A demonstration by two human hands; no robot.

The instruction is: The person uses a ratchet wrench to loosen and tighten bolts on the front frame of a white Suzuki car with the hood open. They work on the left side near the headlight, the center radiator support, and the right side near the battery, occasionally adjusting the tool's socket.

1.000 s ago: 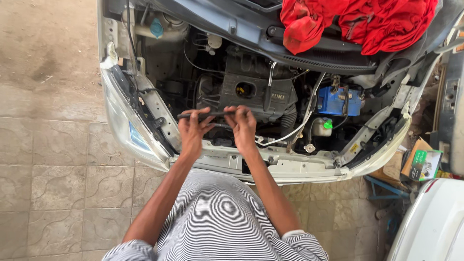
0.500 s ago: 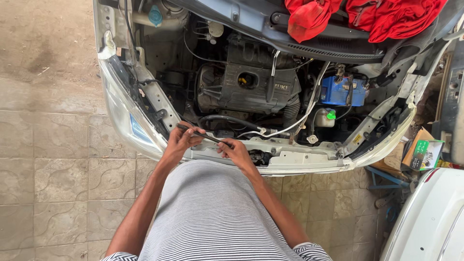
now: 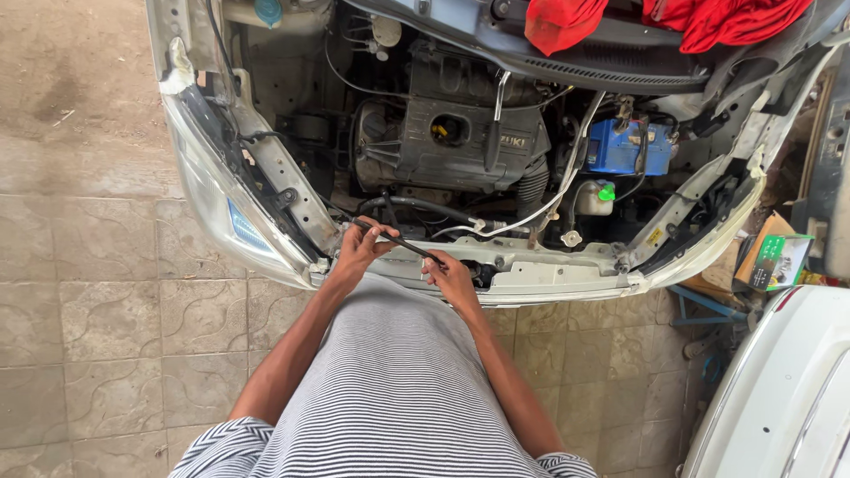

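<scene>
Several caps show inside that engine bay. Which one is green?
The green cap tops the small pale reservoir just below the blue battery. The cap near the top left corner is blue-teal, and the engine's filler opening shows yellow.

Your left hand (image 3: 361, 252) hides one end of the thin dark rod (image 3: 403, 241) and your right hand (image 3: 452, 279) the other, so its tips can't be told, while the red cloth (image 3: 567, 18) far above them runs off the top edge.
</scene>
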